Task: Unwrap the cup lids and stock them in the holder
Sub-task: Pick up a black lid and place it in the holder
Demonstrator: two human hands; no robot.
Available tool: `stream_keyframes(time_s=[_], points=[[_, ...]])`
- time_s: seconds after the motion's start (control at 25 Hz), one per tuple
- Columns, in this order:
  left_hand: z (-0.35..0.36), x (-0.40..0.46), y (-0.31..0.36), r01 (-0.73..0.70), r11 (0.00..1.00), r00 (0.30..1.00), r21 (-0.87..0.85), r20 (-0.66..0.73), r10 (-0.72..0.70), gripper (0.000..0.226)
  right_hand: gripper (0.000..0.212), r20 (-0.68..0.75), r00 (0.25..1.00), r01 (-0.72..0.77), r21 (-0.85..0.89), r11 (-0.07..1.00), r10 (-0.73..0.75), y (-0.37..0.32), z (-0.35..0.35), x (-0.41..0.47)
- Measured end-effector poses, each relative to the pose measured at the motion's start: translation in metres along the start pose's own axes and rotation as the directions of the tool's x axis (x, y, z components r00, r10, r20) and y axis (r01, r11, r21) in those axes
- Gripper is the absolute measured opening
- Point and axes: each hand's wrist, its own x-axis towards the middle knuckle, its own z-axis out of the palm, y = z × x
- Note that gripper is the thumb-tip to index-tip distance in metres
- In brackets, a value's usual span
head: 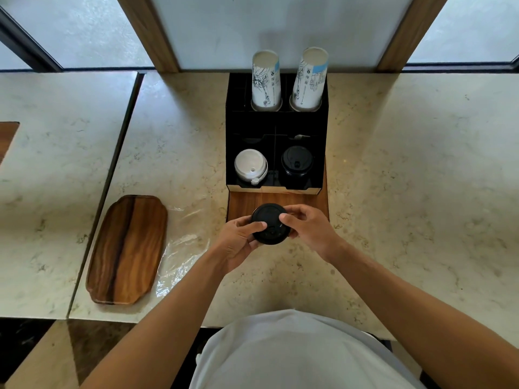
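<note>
i hold the stack of black lids [270, 224] with both my left hand [238, 242] and right hand [309, 228], fingers curled round it, just before the black holder [276, 122].

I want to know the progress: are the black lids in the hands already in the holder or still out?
Out. Both hands, left hand and right hand, grip the black lids in front of the holder.

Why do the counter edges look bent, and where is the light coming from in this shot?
Head view: the wide-angle lens bows the counter edges and spreads the forearms outward. Daylight through the frosted windows leaves a soft sheen on the marble and the plastic wrap. The black lids, gripped by the left hand and right hand, show little detail.
</note>
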Motion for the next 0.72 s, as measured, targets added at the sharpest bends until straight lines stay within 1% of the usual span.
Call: stream_keyframes(time_s=[0.08,0.16,0.24,0.36,0.44,0.52,0.6,0.72], points=[[0.006,0.008,0.013,-0.023,1.000,1.000,-0.003,0.000,0.023,0.035,0.031,-0.045,0.999,0.016,0.011,1.000,-0.016,-0.012,-0.005,0.010],[0.013,0.018,0.029,-0.051,0.998,0.999,0.029,0.010,0.051,0.031,0.034,-0.102,0.994,0.034,0.011,0.999,-0.032,-0.024,-0.013,0.020],[0.023,0.028,0.044,-0.088,0.991,0.996,0.101,0.008,0.088,0.030,0.040,-0.169,0.985,0.048,0.006,0.999,-0.046,-0.038,-0.022,0.029],[0.042,0.043,0.065,-0.187,0.957,0.977,0.222,-0.059,0.204,0.030,0.044,-0.270,0.956,0.091,-0.088,0.992,-0.112,-0.055,-0.034,0.036],[0.057,0.056,0.074,-0.251,0.906,0.954,0.340,-0.072,0.291,0.020,0.041,-0.333,0.935,0.103,-0.084,0.991,-0.126,-0.063,-0.041,0.041],[0.072,0.070,0.082,-0.267,0.860,0.935,0.435,-0.097,0.340,0.008,0.035,-0.392,0.913,0.095,-0.061,0.994,-0.111,-0.071,-0.047,0.046],[0.084,0.083,0.087,-0.265,0.835,0.927,0.482,-0.112,0.358,0.009,0.032,-0.443,0.886,0.090,-0.123,0.988,-0.136,-0.076,-0.051,0.050],[0.096,0.100,0.088,-0.279,0.801,0.912,0.530,-0.115,0.393,0.019,0.033,-0.482,0.858,0.089,-0.204,0.975,-0.179,-0.081,-0.055,0.055]])
